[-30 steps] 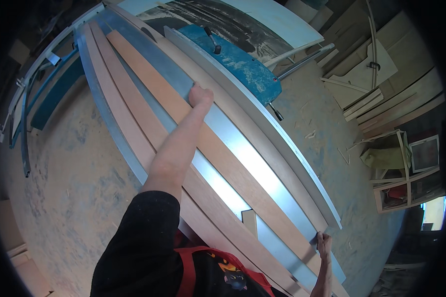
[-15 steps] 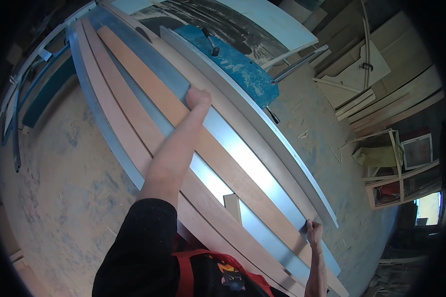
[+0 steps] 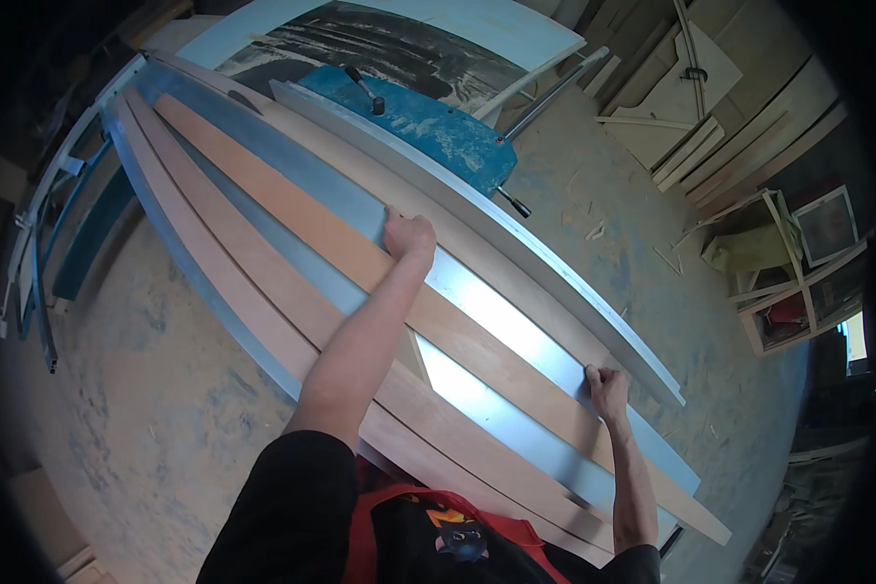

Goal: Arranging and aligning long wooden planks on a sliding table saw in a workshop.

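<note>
Pale wood lay flat along the metal desk [image 3: 492, 310] in the head view on my feed: a long plank [image 3: 506, 280], set beside the foot of the raised grey fence [image 3: 516, 243]. I had the left grip [image 3: 409, 237], a bare hand, at the plank's near edge, its forearm crossing over the other boards. The fingers were curled in toward the palm; from my end I could not tell whether they pinched the plank or merely pressed on its edge. I had the right grip [image 3: 607, 391] farther along that same edge, toward the lower right, with its fingers bent too; whether it was closed on the wood, I could not tell either.

A band of bright metal separated the plank from an orange-brown strip [image 3: 516, 373], which lay roughly parallel and reached past the desk's end at the lower right. Nearer the body I saw an inner pinkish board [image 3: 263, 263] and an outer pinkish board [image 3: 214, 268], side by side. A small pale block [image 3: 416, 365] showed beside the orange-brown strip, partly hidden by the left forearm.

Beyond the fence sat a turquoise housing [image 3: 409, 127] with black-knobbed levers. Near the upper left, a dark curved piece [image 3: 245, 100] showed beside the plank. Scuffed floor [image 3: 156, 360] spread out to the left, and at the far right I saw a greenish cloth [image 3: 749, 243] among wooden frames.
</note>
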{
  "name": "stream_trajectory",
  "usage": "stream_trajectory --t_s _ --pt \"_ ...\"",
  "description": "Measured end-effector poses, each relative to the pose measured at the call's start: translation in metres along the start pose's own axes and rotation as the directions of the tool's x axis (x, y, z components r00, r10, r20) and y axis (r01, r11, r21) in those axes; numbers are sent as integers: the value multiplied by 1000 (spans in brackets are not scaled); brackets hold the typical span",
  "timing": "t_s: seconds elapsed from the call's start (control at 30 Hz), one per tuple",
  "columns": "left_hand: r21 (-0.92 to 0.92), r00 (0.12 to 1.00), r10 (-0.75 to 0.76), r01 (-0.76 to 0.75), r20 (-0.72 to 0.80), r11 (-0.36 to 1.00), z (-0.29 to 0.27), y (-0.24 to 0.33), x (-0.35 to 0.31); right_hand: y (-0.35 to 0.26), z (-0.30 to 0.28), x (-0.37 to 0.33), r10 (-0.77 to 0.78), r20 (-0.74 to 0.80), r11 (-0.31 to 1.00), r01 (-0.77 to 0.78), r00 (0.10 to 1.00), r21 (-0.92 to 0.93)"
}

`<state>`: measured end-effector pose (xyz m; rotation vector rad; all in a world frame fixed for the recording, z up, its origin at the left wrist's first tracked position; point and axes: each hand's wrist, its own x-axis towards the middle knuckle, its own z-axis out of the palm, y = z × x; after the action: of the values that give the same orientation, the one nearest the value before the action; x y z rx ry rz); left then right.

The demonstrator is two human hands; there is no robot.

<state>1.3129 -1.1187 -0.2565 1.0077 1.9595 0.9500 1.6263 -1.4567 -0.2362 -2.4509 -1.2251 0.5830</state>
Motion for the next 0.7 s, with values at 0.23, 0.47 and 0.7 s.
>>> stream_trajectory --t_s 0.23,0.47,0.7 --pt "4 998 66 -66 -19 998 -28 8 47 -54 11 15 -37 68 999 38 997 -15" --pt "-27 995 95 -96 -41 995 -47 22 118 -114 32 50 -70 79 998 70 994 1" --pt "-39 990 136 -135 25 990 -55 23 125 -144 64 68 -145 19 989 144 989 45"
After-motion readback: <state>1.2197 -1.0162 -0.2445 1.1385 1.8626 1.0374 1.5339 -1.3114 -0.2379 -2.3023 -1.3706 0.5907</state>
